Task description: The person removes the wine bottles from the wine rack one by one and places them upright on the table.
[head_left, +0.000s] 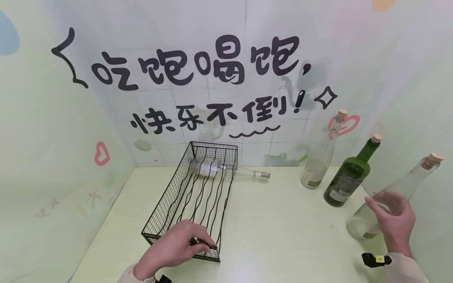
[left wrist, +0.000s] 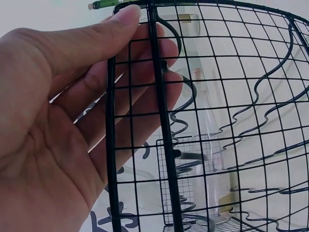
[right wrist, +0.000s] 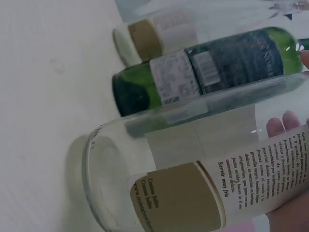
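My left hand [head_left: 180, 243] holds the near end of a black wire rack [head_left: 168, 204] with wavy bars; in the left wrist view its thumb and fingers [left wrist: 128, 14] are on the mesh rim. Inside the rack's far end, a corked clear glass bottle [head_left: 209, 168] lies sideways, its neck sticking out past the right side. Over at the right, my right hand [head_left: 396, 224] grips another corked clear bottle [head_left: 414, 182] round its body. Its beige and white label [right wrist: 181, 198] fills the right wrist view. Just left of it stands a green corked bottle [head_left: 359, 167].
A third clear bottle [head_left: 316, 167] stands behind the green one, close to the back wall. The pale table [head_left: 269, 232] is bounded by printed walls at the back and both sides. Black lettering covers the back wall [head_left: 201, 98].
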### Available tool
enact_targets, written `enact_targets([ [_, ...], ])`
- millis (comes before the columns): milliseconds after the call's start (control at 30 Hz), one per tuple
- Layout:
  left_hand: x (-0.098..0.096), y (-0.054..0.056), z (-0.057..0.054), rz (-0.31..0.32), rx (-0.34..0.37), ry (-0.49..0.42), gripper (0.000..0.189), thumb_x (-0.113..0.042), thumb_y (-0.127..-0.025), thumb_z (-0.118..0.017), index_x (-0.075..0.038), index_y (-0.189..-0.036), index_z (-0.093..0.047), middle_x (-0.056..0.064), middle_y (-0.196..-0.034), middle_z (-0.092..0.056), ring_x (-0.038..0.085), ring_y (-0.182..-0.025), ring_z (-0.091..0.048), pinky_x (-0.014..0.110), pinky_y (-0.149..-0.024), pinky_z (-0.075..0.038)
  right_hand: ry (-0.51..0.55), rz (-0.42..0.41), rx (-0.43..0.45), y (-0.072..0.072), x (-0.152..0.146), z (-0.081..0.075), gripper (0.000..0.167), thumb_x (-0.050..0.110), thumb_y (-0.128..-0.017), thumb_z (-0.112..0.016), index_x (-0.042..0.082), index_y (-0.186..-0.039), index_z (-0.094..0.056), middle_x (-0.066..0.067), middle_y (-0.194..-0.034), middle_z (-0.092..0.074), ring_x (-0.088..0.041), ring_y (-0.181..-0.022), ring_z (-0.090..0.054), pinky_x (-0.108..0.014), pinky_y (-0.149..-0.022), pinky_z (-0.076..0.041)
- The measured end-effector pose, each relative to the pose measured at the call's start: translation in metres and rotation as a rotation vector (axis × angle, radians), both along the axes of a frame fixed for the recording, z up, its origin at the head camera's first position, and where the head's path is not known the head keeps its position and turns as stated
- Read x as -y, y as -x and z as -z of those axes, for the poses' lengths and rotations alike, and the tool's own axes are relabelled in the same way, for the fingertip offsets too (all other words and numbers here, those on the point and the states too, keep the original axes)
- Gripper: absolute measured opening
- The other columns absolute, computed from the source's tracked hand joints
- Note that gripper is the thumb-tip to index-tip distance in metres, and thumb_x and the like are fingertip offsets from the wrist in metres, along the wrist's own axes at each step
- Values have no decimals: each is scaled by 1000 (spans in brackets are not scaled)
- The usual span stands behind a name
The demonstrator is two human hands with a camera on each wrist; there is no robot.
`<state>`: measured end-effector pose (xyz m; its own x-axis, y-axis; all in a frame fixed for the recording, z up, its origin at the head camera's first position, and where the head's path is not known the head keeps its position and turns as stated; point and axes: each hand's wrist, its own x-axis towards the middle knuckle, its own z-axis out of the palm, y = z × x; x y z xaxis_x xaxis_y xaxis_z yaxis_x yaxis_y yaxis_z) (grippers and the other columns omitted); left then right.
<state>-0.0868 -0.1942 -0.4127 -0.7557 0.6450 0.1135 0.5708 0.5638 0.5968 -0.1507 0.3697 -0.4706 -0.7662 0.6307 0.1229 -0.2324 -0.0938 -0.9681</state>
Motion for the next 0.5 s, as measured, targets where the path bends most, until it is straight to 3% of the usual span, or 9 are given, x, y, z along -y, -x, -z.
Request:
enact_targets([
  [200,0,1,1,-3,2,-18,13,-19,-91,-78,-27,-100,-82,-22,-94,-75,-9,-83,-63,20,-75,-55,-2,18,-3,3,-10,10,51,-16,-75,-81,8,-117,-65,6,-95,-75,-5,-86,-70,-10,-77,-56],
  [500,-1,1,1,-8,21,-23,13,-19,-91,-78,-27,-100,-82,-23,-93,-74,-9,-82,-63,19,-74,-53,-26,27,25,4,-11,12,52,-14,-75,-82,10,-118,-65,8,-97,-75,-4,-89,-69,-8,-78,-55],
])
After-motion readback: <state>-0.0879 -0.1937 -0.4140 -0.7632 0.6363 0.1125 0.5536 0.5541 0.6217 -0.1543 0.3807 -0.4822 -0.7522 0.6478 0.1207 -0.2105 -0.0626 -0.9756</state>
